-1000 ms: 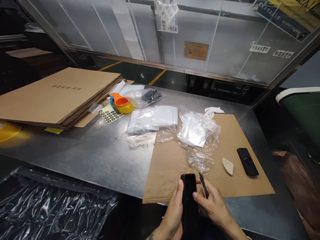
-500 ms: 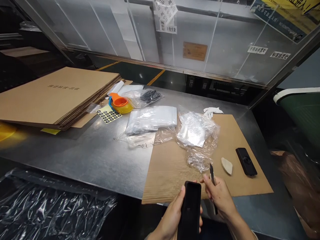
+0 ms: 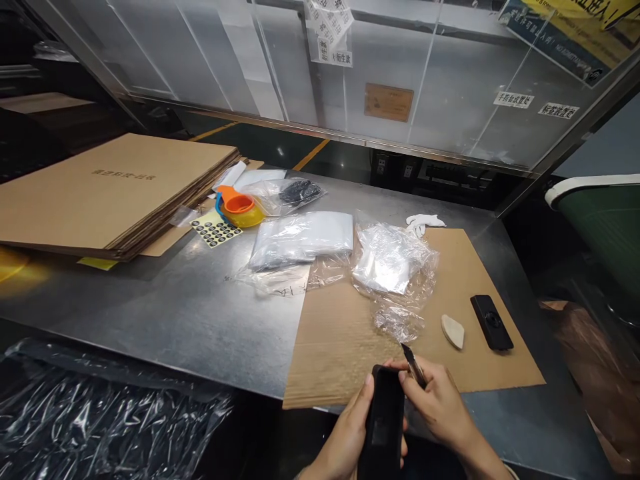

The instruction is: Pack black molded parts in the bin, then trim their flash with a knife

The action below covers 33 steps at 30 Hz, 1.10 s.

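My left hand [image 3: 345, 433] is wrapped round a long black tray-like case [image 3: 384, 420], its hollow side turned up, just past the table's front edge. In my right hand [image 3: 435, 403] is a utility knife [image 3: 411, 363], its dark blade pointing up and to the left. The right fingers touch or nearly touch the case's upper right corner. Beyond the hands, on a cardboard sheet [image 3: 340, 360], lie a pale wedge-shaped piece [image 3: 453, 331] and a black device with a round dial [image 3: 492, 322]. Crumpled clear plastic [image 3: 397, 323] rests just ahead of the knife.
Clear bags of white sheets [image 3: 305, 237] sit mid-table beside a tape dispenser [image 3: 241, 207] and a sticker sheet [image 3: 216, 230]. Stacked flat cardboard [image 3: 115, 193] fills the left. A white glove [image 3: 424, 223] lies at the back. Black plastic film [image 3: 110, 413] hangs below the front edge.
My right hand has moved left against the case's top end, and the knife has tilted from nearly upright to leaning left. The left hand still holds the case, nearly in place.
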Tool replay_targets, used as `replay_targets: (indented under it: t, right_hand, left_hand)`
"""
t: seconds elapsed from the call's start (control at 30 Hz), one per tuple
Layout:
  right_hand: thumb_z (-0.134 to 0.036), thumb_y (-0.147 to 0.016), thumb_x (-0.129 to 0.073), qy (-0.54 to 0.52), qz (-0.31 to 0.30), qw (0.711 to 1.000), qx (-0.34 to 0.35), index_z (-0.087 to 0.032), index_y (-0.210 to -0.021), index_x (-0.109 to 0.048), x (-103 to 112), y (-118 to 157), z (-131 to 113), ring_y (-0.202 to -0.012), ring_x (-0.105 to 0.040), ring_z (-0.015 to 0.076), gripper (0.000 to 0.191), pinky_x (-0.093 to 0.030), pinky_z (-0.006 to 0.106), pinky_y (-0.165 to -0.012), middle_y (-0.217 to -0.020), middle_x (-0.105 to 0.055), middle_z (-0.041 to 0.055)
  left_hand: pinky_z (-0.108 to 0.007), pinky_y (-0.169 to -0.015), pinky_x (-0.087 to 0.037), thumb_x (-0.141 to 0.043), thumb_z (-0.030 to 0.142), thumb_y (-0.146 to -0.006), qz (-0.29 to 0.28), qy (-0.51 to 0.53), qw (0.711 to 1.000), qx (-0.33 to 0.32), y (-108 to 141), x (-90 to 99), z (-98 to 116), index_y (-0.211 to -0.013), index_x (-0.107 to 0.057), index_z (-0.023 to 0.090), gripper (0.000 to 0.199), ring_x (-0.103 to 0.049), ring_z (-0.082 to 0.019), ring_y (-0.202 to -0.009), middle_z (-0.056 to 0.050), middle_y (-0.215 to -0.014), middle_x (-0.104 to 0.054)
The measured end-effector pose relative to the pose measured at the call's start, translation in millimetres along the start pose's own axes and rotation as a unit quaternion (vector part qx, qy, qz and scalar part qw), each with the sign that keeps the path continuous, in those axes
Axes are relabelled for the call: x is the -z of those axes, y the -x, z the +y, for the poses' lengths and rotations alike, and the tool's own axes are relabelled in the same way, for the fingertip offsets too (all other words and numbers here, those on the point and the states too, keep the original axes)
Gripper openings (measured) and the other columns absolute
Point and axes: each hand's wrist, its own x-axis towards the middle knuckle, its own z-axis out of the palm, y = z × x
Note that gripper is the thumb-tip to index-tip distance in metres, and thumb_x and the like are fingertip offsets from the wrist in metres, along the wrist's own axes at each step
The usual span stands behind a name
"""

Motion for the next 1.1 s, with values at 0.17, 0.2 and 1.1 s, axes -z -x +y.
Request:
replay_targets:
  t: [0.17, 0.2, 1.1]
  right_hand:
    - [-0.042, -0.081, -0.049, -0.115, -0.004, 0.99, -0.079, -0.01, -0.094, -0.062, 0.0, 2.3, 6.9, -0.041, -0.038, 0.007, 0.037, -0.03, 0.019, -0.042, -0.048, -0.045, -0.0055]
    - [-0.043, -0.081, -0.05, -0.131, -0.003, 0.988, -0.086, -0.009, -0.095, -0.061, -0.1, 3.0, 7.8, -0.04, -0.037, 0.0065, 0.038, -0.029, 0.019, -0.042, -0.046, -0.044, -0.0063]
    - [-0.052, -0.076, -0.059, -0.204, 0.019, 0.976, -0.078, -0.012, -0.104, -0.051, -5.2, 13.3, 16.9, -0.048, -0.047, 0.0078, 0.05, -0.034, 0.019, -0.045, -0.055, -0.047, -0.0059]
  left_hand:
    - [-0.024, -0.051, -0.049, -0.03, 0.061, -0.084, -0.015, 0.045, 0.999, 0.02, 1.6, -6.4, 4.5, -0.086, -0.064, 0.007, 0.064, -0.059, -0.013, -0.052, -0.008, -0.071, -0.062]
    - [-0.023, -0.05, -0.049, -0.03, 0.061, -0.084, -0.016, 0.051, 0.998, 0.017, 1.6, -7.6, 4.7, -0.086, -0.064, 0.007, 0.064, -0.059, -0.013, -0.052, -0.008, -0.071, -0.062]
    - [-0.023, -0.052, -0.047, -0.036, 0.06, -0.083, 0.032, -0.023, 0.996, -0.078, -2.9, -7.0, 3.0, -0.087, -0.064, 0.005, 0.062, -0.061, -0.016, -0.055, -0.014, -0.074, -0.066]
